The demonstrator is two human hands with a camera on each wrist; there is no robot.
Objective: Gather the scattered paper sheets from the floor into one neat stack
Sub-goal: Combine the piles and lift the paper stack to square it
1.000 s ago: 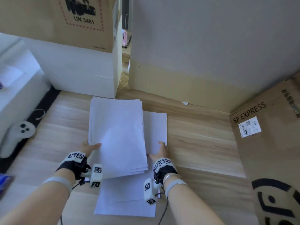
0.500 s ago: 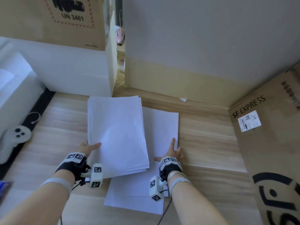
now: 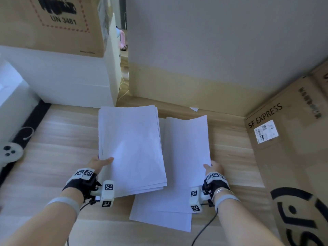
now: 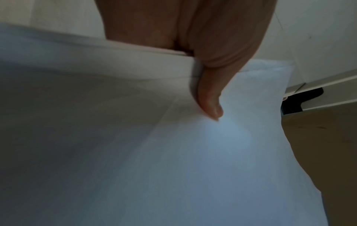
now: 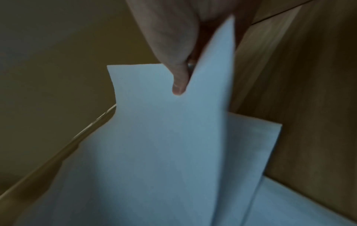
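My left hand (image 3: 101, 163) grips the near left edge of a stack of white paper sheets (image 3: 131, 148), thumb on top; the left wrist view shows the thumb (image 4: 210, 100) pressing the stack (image 4: 173, 152). My right hand (image 3: 212, 168) pinches the right edge of a single white sheet (image 3: 187, 148) that curls up off the wooden floor (image 3: 58, 144). In the right wrist view the thumb (image 5: 179, 82) lies on that lifted sheet (image 5: 164, 137). Another sheet (image 3: 159, 217) lies flat on the floor under both, nearer to me.
A white box (image 3: 58, 80) with a brown carton (image 3: 49, 23) on top stands at the back left. A large SF Express carton (image 3: 291, 157) fills the right side. A white controller (image 3: 10, 153) lies far left. A wall (image 3: 213, 50) is straight ahead.
My right hand has slid the single sheet to the right from under the stack and now pinches and lifts its right edge. The left hand keeps holding the stack.
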